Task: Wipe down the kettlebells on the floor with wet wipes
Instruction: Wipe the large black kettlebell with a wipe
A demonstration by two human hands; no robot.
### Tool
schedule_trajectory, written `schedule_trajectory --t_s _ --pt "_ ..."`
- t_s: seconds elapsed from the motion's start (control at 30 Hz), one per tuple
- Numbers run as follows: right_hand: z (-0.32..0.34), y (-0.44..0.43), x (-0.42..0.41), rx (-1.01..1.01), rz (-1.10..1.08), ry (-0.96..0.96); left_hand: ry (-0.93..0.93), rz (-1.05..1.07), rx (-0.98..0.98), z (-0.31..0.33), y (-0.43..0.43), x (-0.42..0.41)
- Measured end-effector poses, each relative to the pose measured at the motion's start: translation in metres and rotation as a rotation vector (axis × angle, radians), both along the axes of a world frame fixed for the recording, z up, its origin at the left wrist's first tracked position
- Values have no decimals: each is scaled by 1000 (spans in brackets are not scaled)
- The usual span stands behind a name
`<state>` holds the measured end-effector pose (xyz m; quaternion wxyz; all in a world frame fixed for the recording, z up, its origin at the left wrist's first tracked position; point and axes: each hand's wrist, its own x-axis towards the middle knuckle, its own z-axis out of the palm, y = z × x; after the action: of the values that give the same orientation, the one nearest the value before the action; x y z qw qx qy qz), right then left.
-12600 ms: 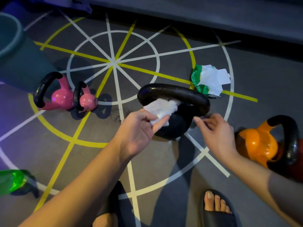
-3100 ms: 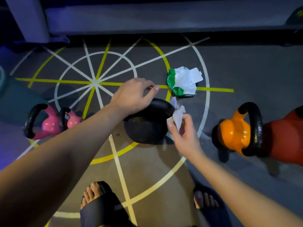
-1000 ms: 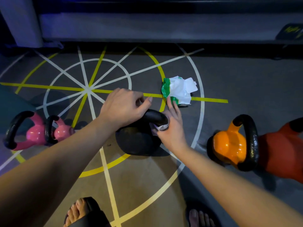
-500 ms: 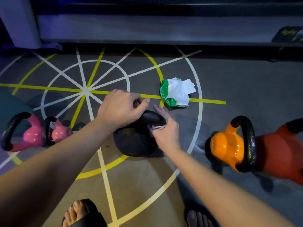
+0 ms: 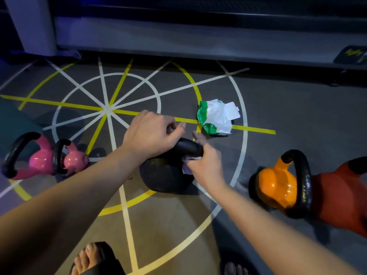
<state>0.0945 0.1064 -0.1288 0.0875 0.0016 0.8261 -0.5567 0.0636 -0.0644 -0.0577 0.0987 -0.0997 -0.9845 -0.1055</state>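
While left hand (image 5: 151,133) grips black kettlebell (image 5: 164,175), right hand (image 5: 206,163) clutches wipe (image 5: 186,169) against it, near the opened wipes pack (image 5: 215,120)

A black kettlebell (image 5: 166,175) sits mid-floor (image 5: 297,116), with a crumpled white wet wipe (image 5: 186,169) against its handle's right end. A green-white wipe pack (image 5: 215,120) lies at 1 o'clock. Two pink kettlebells (image 5: 39,161) sit at 9 o'clock; an orange kettlebell (image 5: 278,187) and a red kettlebell (image 5: 341,197) at 3.

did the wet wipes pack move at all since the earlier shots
No. The wet wipes pack still lies across the yellow floor line, between the yellow arc and the outer white circle, as before.
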Motion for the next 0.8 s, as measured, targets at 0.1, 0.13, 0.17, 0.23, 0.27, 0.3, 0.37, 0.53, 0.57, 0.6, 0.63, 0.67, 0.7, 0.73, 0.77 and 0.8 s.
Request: schedule_trajectory --t_s 0.1,0.13,0.17,0.23,0.27,0.3,0.37,0.53,0.57,0.6,0.63,0.67,0.7,0.73,0.77,0.8 --pt "2 -13 12 6 -125 51 -7 12 6 0 1 1" --pt "3 -12 14 22 -91 70 -10 14 10 0 1 1" --pt "6 -8 16 22 -36 67 -10 16 13 1 0 1" --pt "13 6 19 14 108 38 -9 13 9 1 1 2" --pt "15 15 21 4 175 41 -8 12 7 1 1 2" --pt "15 23 23 -16 220 61 -6 12 4 2 2 2" --pt "11 34 26 -56 227 131 0 7 -2 2 3 2" --pt "2 34 22 62 127 194 5 3 0 3 3 3" --pt "-1 34 21 59 106 214 5 0 -3 3 3 3" --pt "-4 34 19 48 99 237 5 -2 -2 3 3 3" --pt "-7 34 18 39 106 252 3 -1 3 3 2 3" --pt "-9 35 18 41 117 266 2 -2 7 3 2 2" --pt "-13 34 19 46 127 286 4 -2 8 3 2 2" --pt "-15 33 22 51 124 300 8 -3 7 3 2 2" --pt "-15 30 25 56 108 295 12 -4 7 3 3 3" --pt "-14 25 29 62 82 283 17 -4 10 3 3 3"
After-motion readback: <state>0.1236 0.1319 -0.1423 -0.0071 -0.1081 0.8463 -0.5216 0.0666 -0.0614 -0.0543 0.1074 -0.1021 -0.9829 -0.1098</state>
